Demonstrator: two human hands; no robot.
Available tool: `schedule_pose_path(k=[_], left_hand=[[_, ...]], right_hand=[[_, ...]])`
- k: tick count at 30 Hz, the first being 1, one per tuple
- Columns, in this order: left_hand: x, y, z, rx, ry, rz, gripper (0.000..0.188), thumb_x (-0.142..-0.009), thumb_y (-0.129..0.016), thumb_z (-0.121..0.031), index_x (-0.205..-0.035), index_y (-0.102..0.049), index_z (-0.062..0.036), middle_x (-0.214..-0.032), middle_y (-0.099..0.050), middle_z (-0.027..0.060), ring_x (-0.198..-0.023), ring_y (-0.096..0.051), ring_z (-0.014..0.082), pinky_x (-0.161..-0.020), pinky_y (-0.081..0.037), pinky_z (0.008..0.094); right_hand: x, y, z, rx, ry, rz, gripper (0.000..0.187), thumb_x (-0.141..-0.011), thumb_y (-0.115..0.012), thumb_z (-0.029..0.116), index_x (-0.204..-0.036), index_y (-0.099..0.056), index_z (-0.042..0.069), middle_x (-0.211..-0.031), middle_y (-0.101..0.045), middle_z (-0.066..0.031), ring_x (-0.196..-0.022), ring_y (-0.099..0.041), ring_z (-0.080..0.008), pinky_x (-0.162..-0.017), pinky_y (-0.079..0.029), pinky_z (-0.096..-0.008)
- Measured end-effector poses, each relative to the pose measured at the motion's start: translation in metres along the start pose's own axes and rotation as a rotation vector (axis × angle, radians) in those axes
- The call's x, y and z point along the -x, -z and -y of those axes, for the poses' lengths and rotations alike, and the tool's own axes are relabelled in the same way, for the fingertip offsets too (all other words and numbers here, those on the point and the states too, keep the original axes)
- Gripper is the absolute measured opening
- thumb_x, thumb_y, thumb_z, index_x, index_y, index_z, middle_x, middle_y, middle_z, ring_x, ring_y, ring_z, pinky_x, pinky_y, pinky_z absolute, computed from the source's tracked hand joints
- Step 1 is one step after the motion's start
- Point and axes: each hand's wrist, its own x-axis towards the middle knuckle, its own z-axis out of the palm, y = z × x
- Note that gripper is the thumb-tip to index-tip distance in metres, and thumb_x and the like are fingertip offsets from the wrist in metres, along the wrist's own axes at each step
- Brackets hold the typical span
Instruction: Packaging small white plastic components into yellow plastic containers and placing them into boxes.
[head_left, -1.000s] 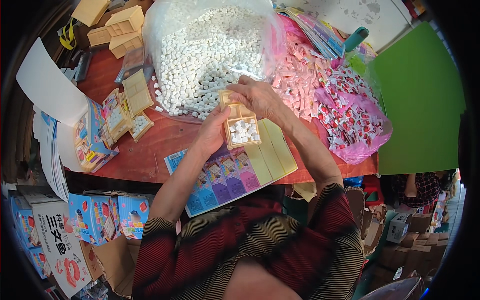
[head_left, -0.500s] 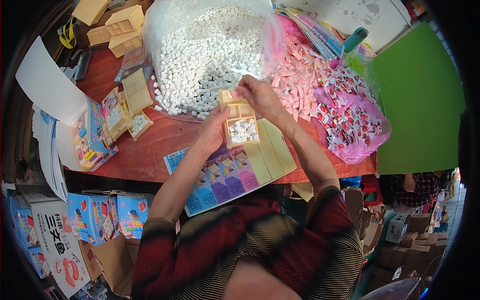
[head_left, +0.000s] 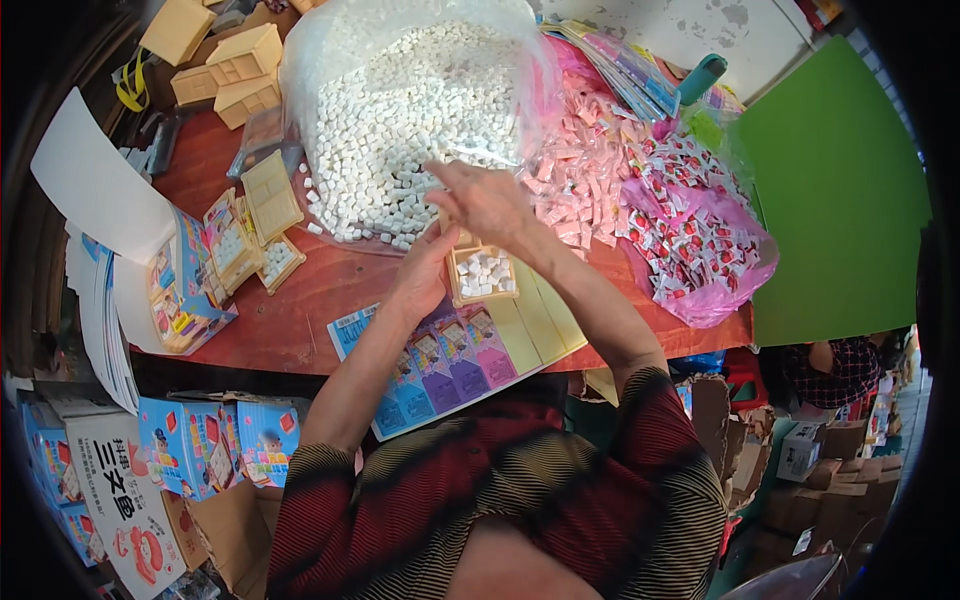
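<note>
My left hand (head_left: 422, 272) grips a small cream-yellow compartment tray (head_left: 486, 298) by its left side. Small white cube-like pieces (head_left: 484, 272) fill the tray's lower compartment. Above the tray's upper end is my right hand (head_left: 488, 205), thumb and fingers apart, reaching toward the left; nothing shows in it. It hides most of the upper compartments. Just beyond both hands lies a big clear plastic bag (head_left: 300, 95) spread open, heaped with the same white pieces. Beneath the tray a printed card sheet (head_left: 440, 365) in blue, purple and yellow lies at the table's near edge.
Pink wrapped pieces (head_left: 585, 150) and a pink bag of small red-and-white sachets (head_left: 690, 245) lie to the right, by a green board (head_left: 830, 200). Leftward are filled trays (head_left: 235, 240), an open display box (head_left: 185, 280) and stacked cream trays (head_left: 245, 60). Cartons (head_left: 215, 450) stand below the table.
My right hand has moved left across the tray's upper end, its fingers spreading from a pinch over the top compartment. The left hand keeps hold of the tray, which sits about where it was.
</note>
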Motion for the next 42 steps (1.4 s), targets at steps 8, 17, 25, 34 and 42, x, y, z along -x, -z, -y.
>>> schedule_pose_path(k=[8,17,25,34,42], left_hand=[[0.007,0.014,-0.009,0.029,-0.042,0.066,0.029,-0.085,-0.039,-0.017,-0.111,-0.037,-0.0053,-0.105,-0.05,0.0072,-0.093,-0.051,0.0175,-0.078,-0.044,0.0317],[0.009,0.041,-0.015,0.047,-0.158,-0.144,0.035,-0.086,-0.036,-0.019,-0.117,-0.032,-0.0037,-0.113,-0.045,0.012,-0.101,-0.047,0.0228,-0.085,-0.039,0.0361],[-0.009,0.044,-0.019,0.254,-0.145,-0.177,0.032,-0.087,-0.033,-0.021,-0.114,-0.035,-0.0045,-0.111,-0.045,0.0128,-0.1,-0.047,0.0258,-0.085,-0.039,0.0403],[-0.007,0.037,-0.019,0.234,-0.14,-0.165,0.036,-0.087,-0.032,-0.024,-0.117,-0.033,-0.0036,-0.113,-0.044,0.0134,-0.102,-0.045,0.0264,-0.087,-0.036,0.041],[-0.009,0.025,-0.022,0.306,-0.168,-0.046,0.05,-0.085,-0.025,-0.042,-0.118,-0.034,-0.0046,-0.115,-0.044,0.0122,-0.105,-0.043,0.0258,-0.09,-0.031,0.0396]], right_hand=[[-0.013,-0.021,-0.04,-0.006,-0.045,-0.406,0.018,-0.07,-0.056,0.023,-0.073,-0.057,0.005,-0.065,-0.05,-0.0113,-0.059,-0.051,-0.0284,-0.052,-0.039,-0.0383],[-0.004,-0.055,-0.081,0.536,-0.19,0.022,0.009,-0.065,-0.053,0.01,-0.06,-0.055,0.003,-0.063,-0.054,-0.0148,-0.063,-0.054,-0.0284,-0.054,-0.041,-0.0393],[-0.018,-0.016,-0.078,0.464,-0.157,-0.289,0.014,-0.068,-0.049,0.01,-0.058,-0.05,0.0,-0.055,-0.05,-0.0125,-0.052,-0.051,-0.0251,-0.047,-0.038,-0.0338],[-0.024,0.001,-0.089,-1.264,-0.816,-0.098,0.018,-0.077,-0.046,0.013,-0.064,-0.05,0.001,-0.057,-0.046,-0.0018,-0.048,-0.039,-0.0082,-0.042,-0.031,-0.0205],[0.021,-0.011,-0.04,-1.769,-0.737,0.129,0.015,-0.079,-0.045,0.011,-0.068,-0.047,0.001,-0.059,-0.045,-0.0004,-0.047,-0.038,-0.0062,-0.042,-0.033,-0.0177]])
